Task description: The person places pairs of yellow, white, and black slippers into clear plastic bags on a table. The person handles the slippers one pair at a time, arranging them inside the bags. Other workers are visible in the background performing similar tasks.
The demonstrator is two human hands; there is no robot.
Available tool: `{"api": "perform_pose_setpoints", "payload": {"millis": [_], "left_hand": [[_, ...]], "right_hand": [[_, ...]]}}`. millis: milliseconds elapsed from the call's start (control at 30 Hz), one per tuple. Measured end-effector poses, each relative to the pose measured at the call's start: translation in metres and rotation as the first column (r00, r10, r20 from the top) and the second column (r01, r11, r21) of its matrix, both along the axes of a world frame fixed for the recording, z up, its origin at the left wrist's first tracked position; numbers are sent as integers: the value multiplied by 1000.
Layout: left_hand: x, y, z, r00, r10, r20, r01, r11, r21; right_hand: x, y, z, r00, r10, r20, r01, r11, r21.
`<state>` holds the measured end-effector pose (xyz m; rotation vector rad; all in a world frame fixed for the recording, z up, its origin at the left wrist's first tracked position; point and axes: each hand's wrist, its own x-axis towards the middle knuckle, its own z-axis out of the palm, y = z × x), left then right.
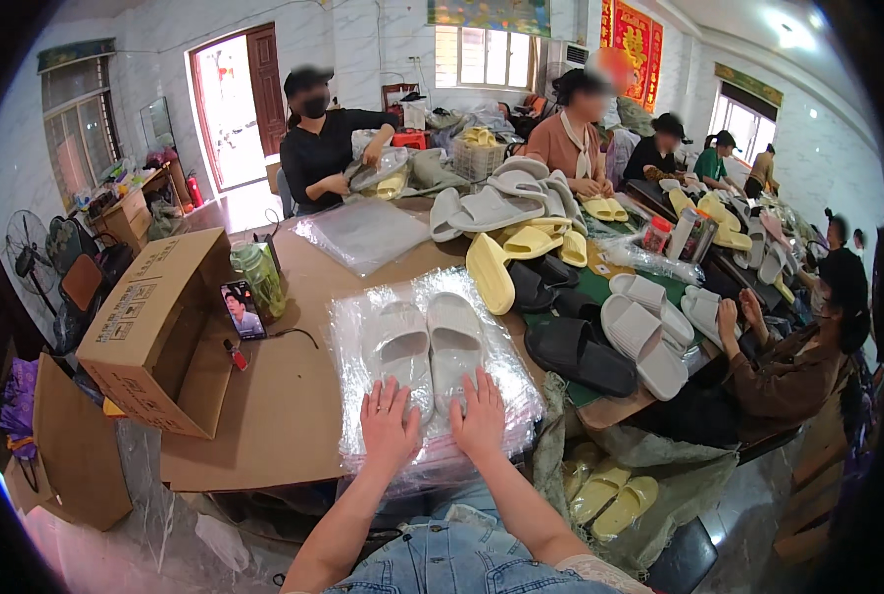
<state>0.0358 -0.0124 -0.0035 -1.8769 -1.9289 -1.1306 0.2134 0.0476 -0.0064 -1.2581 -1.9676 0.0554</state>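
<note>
A pair of light grey slides (430, 346) lies side by side inside a clear plastic bag (355, 342). Beneath it is a stack of more clear bags, close to the table's front edge. My left hand (390, 421) rests flat at the near end of the left slide, fingers stretched out. On the near end of the right slide my right hand (479, 414) lies in the same way, fingers spread. Both palms press on the plastic, and neither hand grips anything.
An open cardboard box (155, 337) stands at left, beside a propped phone (243, 310) and a green bottle (257, 280). Grey, yellow and black slides (581, 356) pile up at right. A sack (660, 475) holds yellow slides below. Several people work around the table.
</note>
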Motion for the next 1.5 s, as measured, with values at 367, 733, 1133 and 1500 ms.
{"api": "perform_pose_setpoints", "payload": {"millis": [367,733,1133,1500], "left_hand": [[0,1,-1,1000,-1,1,1,1000,-6],[-1,1,-1,1000,-11,0,11,1000,9],[-1,0,-1,1000,-9,12,9,1000,-13],[-2,2,-1,1000,-1,-8,2,1000,3]], "right_hand": [[0,3,-4,1000,-10,-11,10,999,40],[-1,0,0,1000,-5,-30,5,1000,26],[1,0,0,1000,-8,-12,8,1000,27],[-1,2,-3,1000,-3,-10,3,1000,25]]}}
